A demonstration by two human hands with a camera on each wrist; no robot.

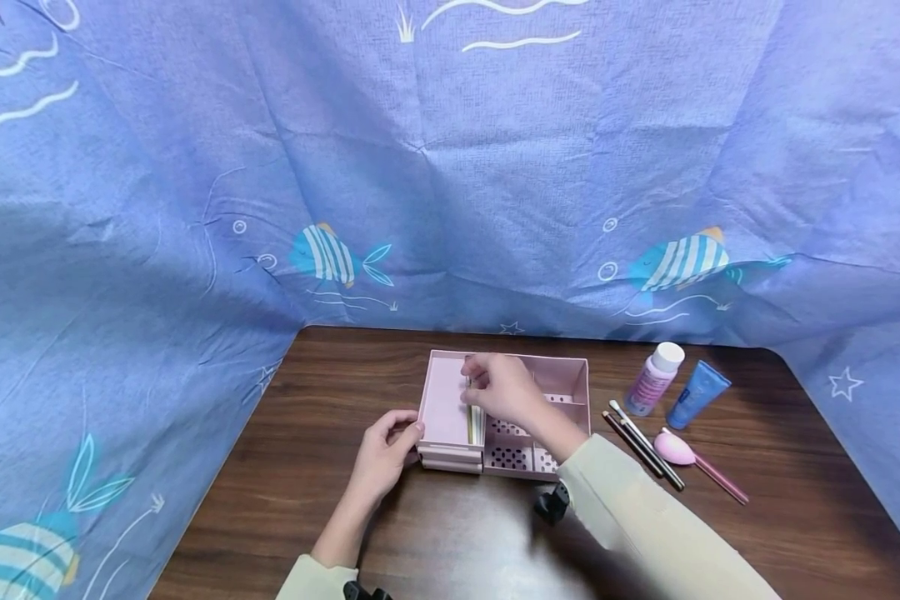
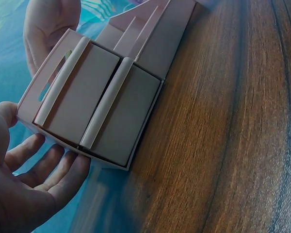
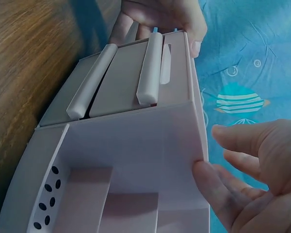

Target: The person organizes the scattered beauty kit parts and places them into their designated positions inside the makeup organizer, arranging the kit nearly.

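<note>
A pale pink organizer box [image 1: 444, 400] stands on the table. Two drawers [image 2: 85, 82] with bar handles face its front, and perforated open compartments [image 1: 508, 457] lie on the right. My left hand [image 1: 390, 442] rests at its left side, thumb at the top edge and fingertips along the side wall, as the left wrist view also shows. Over the drawer section, my right hand [image 1: 504, 390] has loosely bent fingers. In the right wrist view, one of its fingertips [image 3: 202, 167] is right at the top panel's edge, with a gap to the digit above; no separate item shows between them.
Right of the organizer lie several thin brushes [image 1: 645, 442] and a pink egg-shaped sponge [image 1: 673, 447] beside a pink stick [image 1: 722, 479]. Behind them are a white-capped bottle [image 1: 651, 385] and a blue tube [image 1: 696, 396]. A blue fish-print cloth [image 1: 495, 208] hangs beyond the wooden table [image 1: 270, 500].
</note>
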